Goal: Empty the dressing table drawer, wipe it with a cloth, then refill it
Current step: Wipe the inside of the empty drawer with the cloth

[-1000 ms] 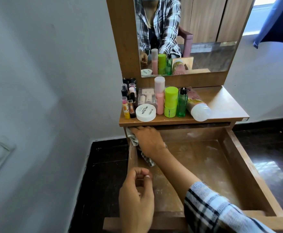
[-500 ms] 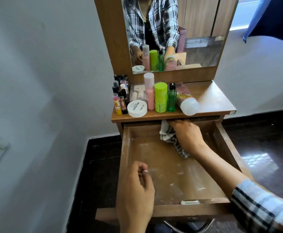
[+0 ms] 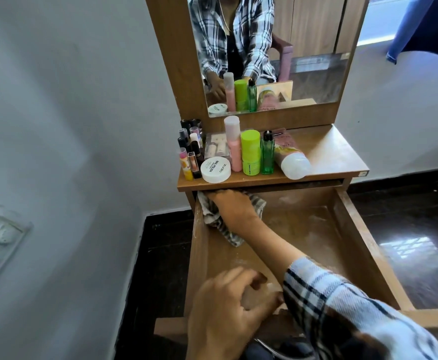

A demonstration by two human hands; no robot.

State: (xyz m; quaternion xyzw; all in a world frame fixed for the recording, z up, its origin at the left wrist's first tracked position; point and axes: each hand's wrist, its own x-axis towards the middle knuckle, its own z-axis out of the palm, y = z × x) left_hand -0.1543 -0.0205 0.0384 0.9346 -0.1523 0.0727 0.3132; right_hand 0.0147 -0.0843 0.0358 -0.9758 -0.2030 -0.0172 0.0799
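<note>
- The right hand (image 3: 234, 207) has swept the cloth (image 3: 214, 220) from the middle of the drawer's back wall, where it was half a second ago, over to the back left corner, just under the front edge of the desk (image 3: 327, 154). A second ago it was in that same corner, so the wiping runs side to side along the back.
- The right hand's grip is pressed flat on the cloth, fingers closed over it, with the striped end trailing toward the near side.
- The left hand (image 3: 228, 315) stays at the near left of the drawer (image 3: 363, 245). It is blurred and its fingers are curled; I cannot tell whether it clasps the front edge or only rests there.
- The drawer is pulled well out and holds nothing but the cloth. Pale dusty smears still show on its floor, mostly toward the right and the near side.
- The drawer's things stand on the desk: small tubes and sticks (image 3: 190, 149) at the left, a white round tub (image 3: 216, 170), a pink bottle (image 3: 234, 142), a lime-green container (image 3: 250, 152), a green bottle (image 3: 267, 153) and a big tube lying on its side (image 3: 290, 157).
- My judgement: emptying is done and wiping is midway. The back strip is getting its passes, the rest of the floor still needs them, and refilling has not begun.
</note>
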